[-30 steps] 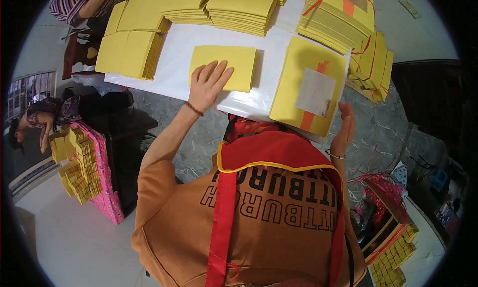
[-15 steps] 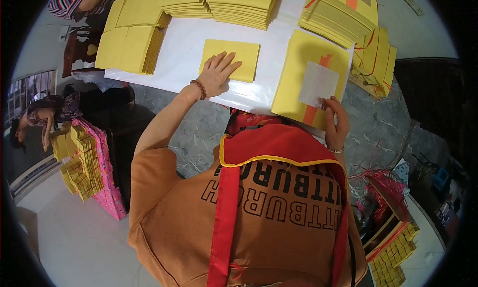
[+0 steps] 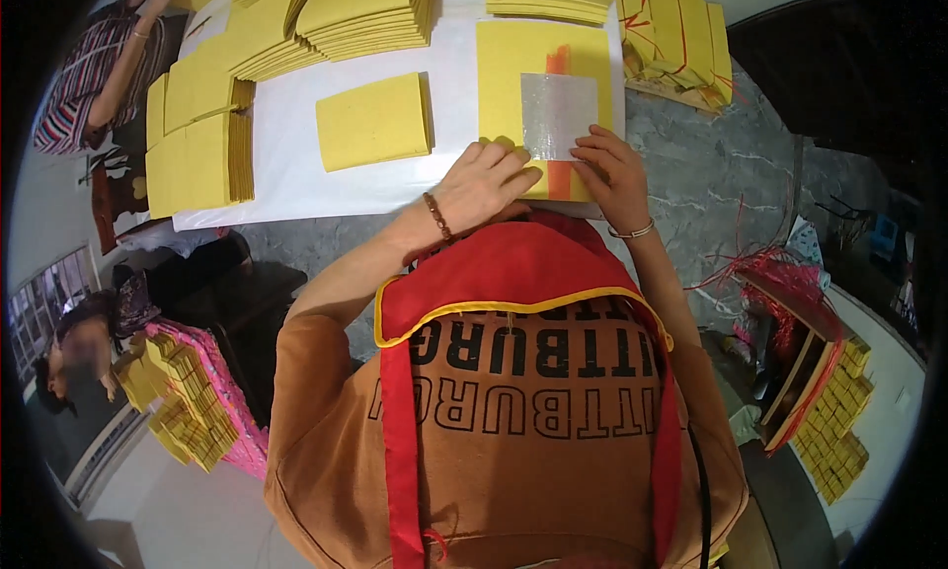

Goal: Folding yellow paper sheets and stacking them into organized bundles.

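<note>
A stack of yellow paper sheets [image 3: 499, 66] lies at the right of the white table, an orange stripe [image 3: 558, 186] running down its top. A pale, translucent square sheet [image 3: 560, 115] rests over that stripe. At the near left edge of the stack, my left hand [image 3: 484, 182] bends its fingers over the paper, thumb low beside the edge. My right hand [image 3: 614, 182] is at the near right side, thumb and fingers apart, fingertips by the square sheet's lower right corner. A folded yellow paper packet [image 3: 372, 122] lies alone to the left, untouched.
Yellow paper stacks [image 3: 365, 11] line the far side and left of the white table [image 3: 286, 189]. Red-tied bundles [image 3: 681, 36] stand beyond its right end. A person in a striped shirt [image 3: 104, 80] is at far left. Red strings [image 3: 785, 288] hang over a wooden stand on the right.
My left hand has left the folded packet and moved right to the yellow stack. My right hand stays at the stack's near right side, fingers now closer to the square sheet. The view has shifted.
</note>
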`<state>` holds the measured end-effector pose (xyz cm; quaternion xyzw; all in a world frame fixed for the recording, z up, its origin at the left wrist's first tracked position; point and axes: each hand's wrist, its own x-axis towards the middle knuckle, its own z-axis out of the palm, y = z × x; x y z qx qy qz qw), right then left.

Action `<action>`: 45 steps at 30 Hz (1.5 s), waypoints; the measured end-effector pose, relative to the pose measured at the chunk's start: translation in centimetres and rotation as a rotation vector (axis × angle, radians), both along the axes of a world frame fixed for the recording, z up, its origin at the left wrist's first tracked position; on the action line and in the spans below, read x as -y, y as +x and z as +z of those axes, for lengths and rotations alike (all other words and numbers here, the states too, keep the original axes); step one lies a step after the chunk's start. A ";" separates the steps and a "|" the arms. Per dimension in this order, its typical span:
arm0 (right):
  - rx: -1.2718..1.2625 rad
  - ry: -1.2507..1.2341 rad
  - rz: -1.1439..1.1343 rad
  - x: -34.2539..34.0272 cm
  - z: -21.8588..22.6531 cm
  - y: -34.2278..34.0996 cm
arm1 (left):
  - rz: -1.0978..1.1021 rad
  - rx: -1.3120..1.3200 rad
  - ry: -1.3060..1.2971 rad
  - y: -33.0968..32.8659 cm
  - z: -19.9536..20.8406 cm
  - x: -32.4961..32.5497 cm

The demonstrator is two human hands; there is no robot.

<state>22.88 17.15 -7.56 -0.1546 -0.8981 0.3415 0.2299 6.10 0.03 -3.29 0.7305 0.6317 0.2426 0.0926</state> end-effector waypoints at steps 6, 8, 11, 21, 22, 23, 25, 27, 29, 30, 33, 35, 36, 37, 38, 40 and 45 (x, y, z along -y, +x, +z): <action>-0.030 -0.376 -0.021 -0.4 -0.2 0.6 | -0.048 0.087 0.060 -0.5 -0.2 -1.0; -0.062 -0.557 0.039 -1.1 -0.7 1.0 | 0.002 0.316 -0.083 -1.0 -0.3 -1.3; -0.072 -0.617 0.049 -1.2 -0.6 1.1 | 0.014 0.344 -0.101 -1.0 -0.1 -2.0; -0.167 -0.657 0.108 -1.4 -1.3 1.3 | 0.153 0.524 -0.195 -1.5 -0.3 -2.2; -0.168 -0.666 0.120 -1.5 -1.5 1.4 | 0.213 0.597 -0.285 -1.6 -0.1 -2.3; -0.169 -0.675 0.131 -1.6 -1.6 1.4 | 0.272 0.669 -0.375 -1.7 0.1 -2.3; -0.197 -0.706 0.152 -1.8 -1.8 1.5 | 0.284 0.674 -0.367 -1.7 -0.3 -2.3; -0.224 -0.738 0.172 -1.7 -1.5 1.5 | 0.296 0.680 -0.360 -1.7 -0.5 -2.3; -0.081 -0.684 0.026 -1.1 -0.7 1.4 | 0.342 0.664 -0.374 -1.8 -0.7 -2.3; -0.082 -0.683 0.025 -1.2 -0.8 1.4 | 0.341 0.663 -0.373 -1.6 -0.8 -2.2; -0.058 -0.632 0.058 -1.4 -1.0 1.3 | 0.282 0.536 -0.138 -0.8 -1.1 -2.0; -0.073 -0.619 0.100 -1.6 -1.1 1.3 | -0.068 0.144 0.169 -0.7 -1.2 -1.9; -0.072 -0.620 0.098 -1.6 -1.1 1.3 | -0.154 0.056 0.103 -0.7 -0.9 -1.7; -0.078 -0.623 0.111 -1.7 -1.1 1.3 | -0.155 0.057 0.102 -0.5 -0.6 -1.7; -0.085 -0.627 0.124 -1.7 -1.0 1.4 | -0.161 0.031 0.067 -0.3 -0.3 -1.6; -0.073 -0.621 0.123 -1.7 -1.0 1.4 | -0.165 0.001 0.031 -0.2 -0.2 -1.6; -0.089 -0.668 0.127 -1.8 -1.2 1.4 | -0.172 0.021 -0.071 -0.5 -0.6 -1.9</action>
